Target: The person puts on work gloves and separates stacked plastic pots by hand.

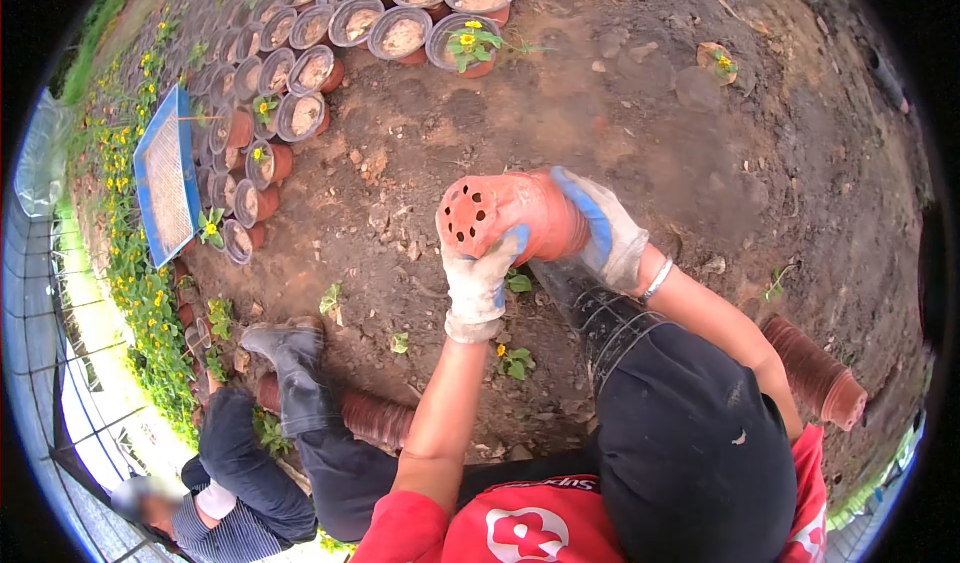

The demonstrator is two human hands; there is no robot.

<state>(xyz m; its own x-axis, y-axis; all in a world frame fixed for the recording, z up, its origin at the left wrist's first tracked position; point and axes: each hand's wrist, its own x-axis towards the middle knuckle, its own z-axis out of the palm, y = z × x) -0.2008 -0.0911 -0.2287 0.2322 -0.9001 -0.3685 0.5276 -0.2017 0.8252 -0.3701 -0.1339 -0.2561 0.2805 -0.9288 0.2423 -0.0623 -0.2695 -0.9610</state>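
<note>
A short stack of reddish-brown plastic plant pots point(520, 213) is held up in front of me, lying on its side. Its base, with several dark drainage holes, faces left. My left hand point(480, 281), in a white and blue work glove, is closed on the underside near the base. Gloved the same way, my right hand point(612, 231) wraps the rim end on the right. Layered rims show beside the right fingers, though the number of pots cannot be made out.
Rows of soil-filled pots point(403, 38) cover the ground at upper left, beside a blue-framed sieve point(168, 178). Long stacks of nested pots lie at right point(815, 373) and lower left point(375, 418). Another person point(240, 473) sits at lower left. Small flowering plants point(516, 363) dot the soil.
</note>
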